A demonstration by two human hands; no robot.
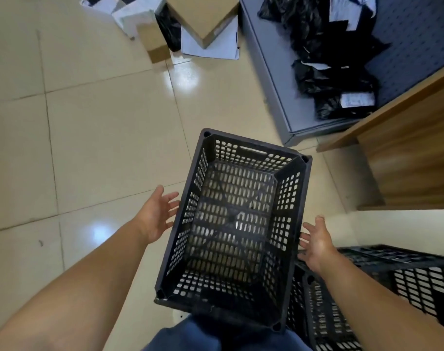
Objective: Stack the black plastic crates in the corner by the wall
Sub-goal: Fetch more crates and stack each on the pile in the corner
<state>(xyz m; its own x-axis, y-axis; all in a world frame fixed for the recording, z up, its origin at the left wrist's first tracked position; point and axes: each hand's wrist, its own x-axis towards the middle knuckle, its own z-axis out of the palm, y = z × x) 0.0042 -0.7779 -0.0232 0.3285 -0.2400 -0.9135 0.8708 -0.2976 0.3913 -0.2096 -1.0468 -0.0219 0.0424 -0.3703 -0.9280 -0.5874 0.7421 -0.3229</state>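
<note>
Glossy cream floor tiles (89, 148) run toward cardboard boxes (203, 19) and black bags (329, 59) heaped at the far side. Your left hand (157, 216) and right hand (317, 245) flank the open crate (231, 224), palms spread, fingers just beside its long walls, gripping nothing, likely squaring up for a two-sided lift. More crates (367, 287) sit lower right, cropped; you can't see the corner wall.

Glossy beige tile floor (94, 138) everywhere. Up at 12 o'clock there's a cardboard box (203, 19) sitting on white sheets (216, 46). At 2 o'clock, a grey tray (271, 72) full of black plastic bags (329, 72), and wooden furniture (405, 153) at 3 o'clock.
</note>
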